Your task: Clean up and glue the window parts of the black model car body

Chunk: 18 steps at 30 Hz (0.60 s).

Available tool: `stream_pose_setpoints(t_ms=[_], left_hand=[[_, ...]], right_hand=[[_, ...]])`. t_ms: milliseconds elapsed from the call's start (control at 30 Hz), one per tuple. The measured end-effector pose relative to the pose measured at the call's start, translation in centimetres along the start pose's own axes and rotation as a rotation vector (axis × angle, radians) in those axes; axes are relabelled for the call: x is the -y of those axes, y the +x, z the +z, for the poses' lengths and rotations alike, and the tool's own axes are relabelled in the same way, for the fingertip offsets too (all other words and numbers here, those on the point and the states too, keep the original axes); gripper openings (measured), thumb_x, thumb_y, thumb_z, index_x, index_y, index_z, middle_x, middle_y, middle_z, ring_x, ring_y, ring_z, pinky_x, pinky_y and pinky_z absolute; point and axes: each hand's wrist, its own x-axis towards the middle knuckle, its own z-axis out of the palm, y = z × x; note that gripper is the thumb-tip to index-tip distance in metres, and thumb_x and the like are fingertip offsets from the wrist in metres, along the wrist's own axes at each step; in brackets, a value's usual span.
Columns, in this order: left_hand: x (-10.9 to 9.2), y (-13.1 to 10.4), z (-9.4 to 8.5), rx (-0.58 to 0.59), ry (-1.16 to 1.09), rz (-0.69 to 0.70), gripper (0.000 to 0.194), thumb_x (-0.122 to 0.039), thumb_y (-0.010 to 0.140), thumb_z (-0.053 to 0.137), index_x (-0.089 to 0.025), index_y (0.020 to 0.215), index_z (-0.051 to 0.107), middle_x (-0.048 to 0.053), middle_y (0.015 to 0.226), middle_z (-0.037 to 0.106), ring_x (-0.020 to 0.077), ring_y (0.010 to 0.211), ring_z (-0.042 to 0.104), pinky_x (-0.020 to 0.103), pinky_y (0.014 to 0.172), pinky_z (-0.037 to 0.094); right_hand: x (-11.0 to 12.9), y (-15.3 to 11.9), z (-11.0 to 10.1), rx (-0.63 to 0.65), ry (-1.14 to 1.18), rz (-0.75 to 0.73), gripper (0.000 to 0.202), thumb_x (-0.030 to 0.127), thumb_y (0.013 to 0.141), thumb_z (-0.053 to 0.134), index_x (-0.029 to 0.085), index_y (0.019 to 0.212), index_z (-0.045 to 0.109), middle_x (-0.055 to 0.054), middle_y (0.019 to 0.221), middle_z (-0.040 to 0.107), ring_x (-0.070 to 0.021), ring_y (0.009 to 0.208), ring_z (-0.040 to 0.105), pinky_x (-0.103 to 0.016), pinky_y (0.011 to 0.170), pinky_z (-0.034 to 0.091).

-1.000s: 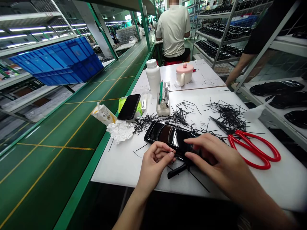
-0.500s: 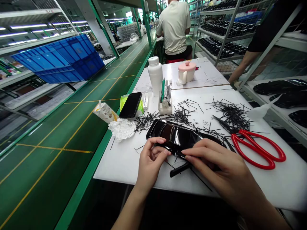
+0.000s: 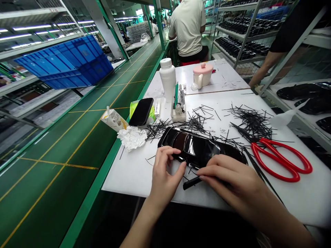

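A glossy black model car (image 3: pixel 195 146) lies on the white table, angled across in front of me. My left hand (image 3: pixel 165 172) is at its near side, thumb and forefinger apart, the fingertips over the car's edge. The right hand (image 3: pixel 230 182) has thumb and fingers pinched together by the near side, towards the car's right end. What the pinch holds, if anything, is hidden. Just below those fingertips is a short black strip (image 3: pixel 191 183), its right end covered by the hand. A longer thin black strip (image 3: pixel 266 179) runs out behind the right hand.
Red-handled scissors (image 3: pixel 281 160) lie right of the car, beside a pile of thin black strips (image 3: pixel 250 119). Beyond stand a white bottle (image 3: pixel 168 77), a pink-lidded cup (image 3: pixel 203 74), a phone (image 3: pixel 141 112) and crumpled tissue (image 3: pixel 132 137). A green conveyor (image 3: pixel 77 141) runs left.
My left thumb and forefinger have spread apart. My right fingertips have moved slightly down from the car's side. The thin strip below the right hand no longer shows there; a long one shows farther right.
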Motion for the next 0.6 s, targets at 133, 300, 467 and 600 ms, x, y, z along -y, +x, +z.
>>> stream_pose_setpoints(t_ms=[133, 300, 467, 600], left_hand=[[0.0, -0.1, 0.2, 0.002, 0.143, 0.016, 0.03, -0.015, 0.085, 0.067, -0.024, 0.111, 0.057, 0.005, 0.107, 0.052, 0.02, 0.097, 0.052, 0.032, 0.083, 0.045], [-0.1, 0.1, 0.8, -0.014, 0.325, 0.021, 0.039, -0.022, 0.084, 0.071, -0.025, 0.118, 0.053, 0.006, 0.112, 0.049, 0.0237, 0.107, 0.049, 0.037, 0.094, 0.043], [-0.1, 0.4, 1.3, -0.02, 0.415, 0.064, 0.046, -0.023, 0.082, 0.074, -0.025, 0.122, 0.052, 0.007, 0.114, 0.048, 0.025, 0.108, 0.047, 0.04, 0.096, 0.042], [0.0, 0.5, 1.4, -0.02, 0.401, 0.063, 0.045, -0.024, 0.083, 0.073, -0.025, 0.122, 0.052, 0.008, 0.114, 0.048, 0.0253, 0.108, 0.048, 0.041, 0.096, 0.041]], right_hand=[[-0.9, -0.4, 0.3, 0.1, -0.122, 0.038, 0.018, 0.015, 0.1, 0.048, 0.02, 0.1, 0.066, -0.003, 0.086, 0.065, -0.0192, 0.077, 0.057, -0.033, 0.07, 0.042], [-1.4, -0.1, 0.1, 0.12, -0.262, 0.053, 0.018, 0.01, 0.097, 0.048, 0.02, 0.095, 0.064, 0.0, 0.078, 0.064, -0.0187, 0.067, 0.053, -0.033, 0.066, 0.033], [-2.1, -0.5, -0.3, 0.218, -0.317, 0.037, 0.021, 0.003, 0.087, 0.056, 0.024, 0.09, 0.055, 0.005, 0.067, 0.056, -0.0172, 0.06, 0.048, -0.032, 0.066, 0.028], [-2.2, -0.7, -0.2, 0.192, -0.342, -0.036, 0.028, 0.001, 0.077, 0.056, 0.024, 0.093, 0.051, 0.005, 0.069, 0.056, -0.0171, 0.058, 0.05, -0.033, 0.065, 0.025]])
